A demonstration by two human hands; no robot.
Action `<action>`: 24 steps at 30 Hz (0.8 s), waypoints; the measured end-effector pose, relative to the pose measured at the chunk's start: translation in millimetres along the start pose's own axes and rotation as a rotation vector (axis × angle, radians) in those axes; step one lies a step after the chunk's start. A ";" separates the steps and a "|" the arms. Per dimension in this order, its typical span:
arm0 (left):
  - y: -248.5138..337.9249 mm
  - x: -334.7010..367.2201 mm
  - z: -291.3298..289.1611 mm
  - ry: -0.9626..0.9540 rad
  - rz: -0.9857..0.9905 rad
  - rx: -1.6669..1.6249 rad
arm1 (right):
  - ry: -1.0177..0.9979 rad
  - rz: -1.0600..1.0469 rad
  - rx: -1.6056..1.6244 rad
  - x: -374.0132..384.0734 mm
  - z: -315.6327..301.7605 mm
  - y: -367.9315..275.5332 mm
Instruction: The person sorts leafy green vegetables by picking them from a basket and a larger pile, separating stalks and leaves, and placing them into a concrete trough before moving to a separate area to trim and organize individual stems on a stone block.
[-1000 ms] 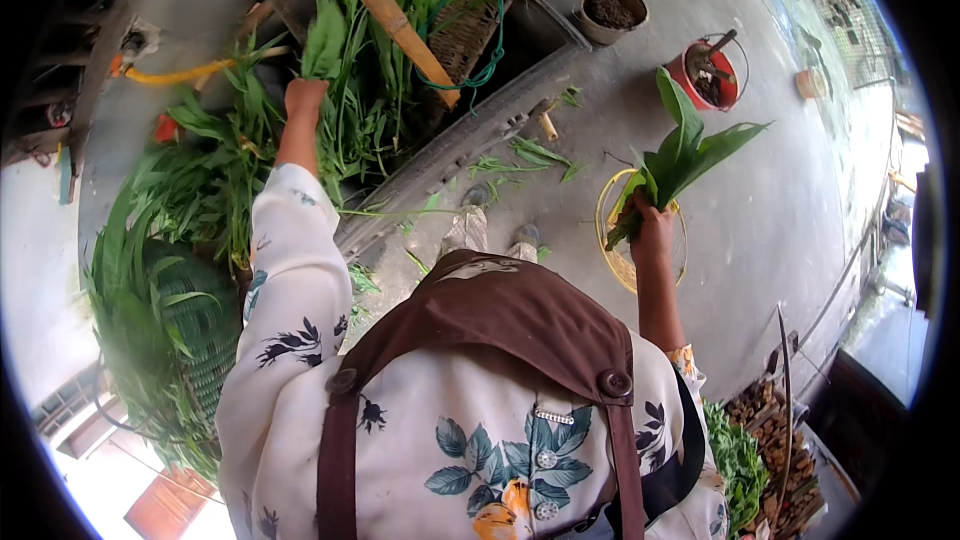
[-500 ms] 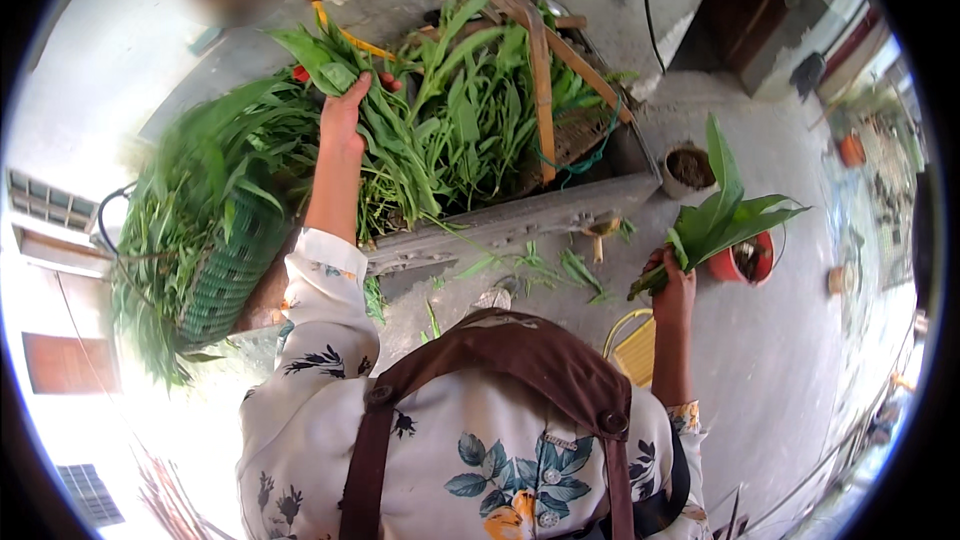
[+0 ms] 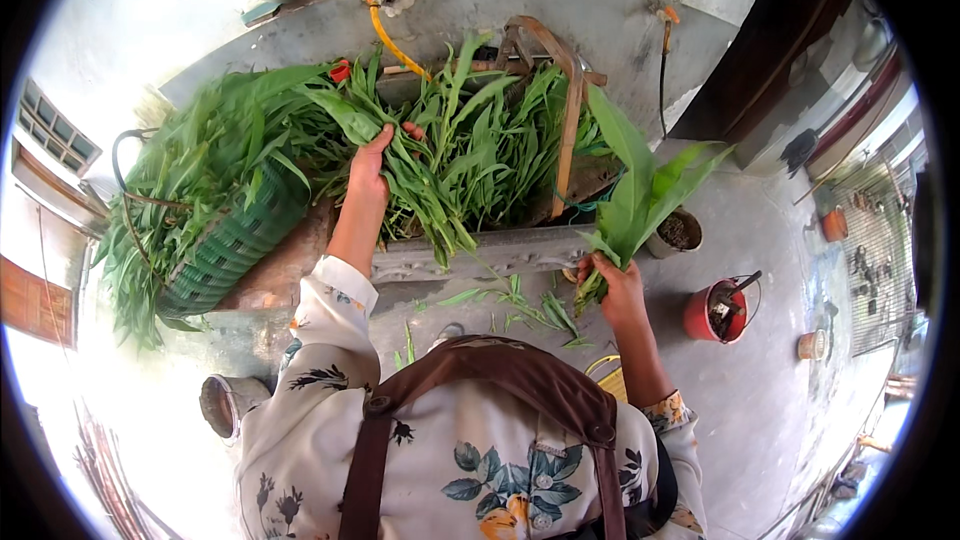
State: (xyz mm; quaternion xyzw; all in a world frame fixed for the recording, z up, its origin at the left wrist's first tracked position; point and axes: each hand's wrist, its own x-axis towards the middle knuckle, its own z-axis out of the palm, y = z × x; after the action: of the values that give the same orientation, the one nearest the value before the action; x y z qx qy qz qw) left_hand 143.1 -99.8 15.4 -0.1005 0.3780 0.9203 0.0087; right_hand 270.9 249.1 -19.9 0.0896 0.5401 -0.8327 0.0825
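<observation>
My left hand (image 3: 370, 155) is closed around a bunch of long-leaved greens (image 3: 425, 195) above the stone trough (image 3: 490, 252); its stalks hang toward the trough's front edge. More cut greens (image 3: 490, 140) fill the trough behind and to the right of that hand. Off the trough's front right corner, my right hand (image 3: 620, 290) grips a smaller bunch of broad green leaves (image 3: 645, 200) by the stalks, leaves pointing up and away. To the left, a green woven basket (image 3: 235, 250) lies tilted, heaped with leafy greens (image 3: 215, 130).
A bent wooden frame (image 3: 568, 120) stands over the trough. Right of it are a grey pot (image 3: 675, 233) and a red bucket (image 3: 715, 312). Another bucket (image 3: 232, 405) stands at lower left. Leaf scraps (image 3: 545, 310) litter the floor; a yellow hose (image 3: 392, 40) reaches the trough.
My right hand has moved left with its bunch, away from the red bucket and closer to the trough. My left hand keeps its grip over the trough. The view has shifted, showing more wall.
</observation>
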 end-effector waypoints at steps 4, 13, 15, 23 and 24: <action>0.6 16.7 -7.5 0.001 -0.020 -0.216 | -0.015 0.057 -0.036 9.8 19.9 1.2; -33.2 29.4 -4.0 0.079 -0.040 0.031 | -0.117 -0.128 -0.429 72.3 133.3 15.1; -45.2 35.5 -0.4 0.020 -0.033 -0.034 | -0.114 -0.267 -0.755 91.3 156.6 25.2; -50.6 46.4 -10.2 -0.223 -0.092 0.015 | 0.055 -0.335 -0.923 147.3 182.2 62.0; -45.2 48.3 -14.5 -0.197 -0.072 0.082 | 0.118 -0.302 -0.861 152.1 181.6 60.2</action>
State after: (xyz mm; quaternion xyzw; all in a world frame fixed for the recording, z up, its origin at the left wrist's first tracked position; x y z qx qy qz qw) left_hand 102.5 -80.5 -35.2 -0.0227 0.4089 0.9085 0.0830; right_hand 126.5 52.6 -36.6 0.0147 0.8476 -0.5289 -0.0408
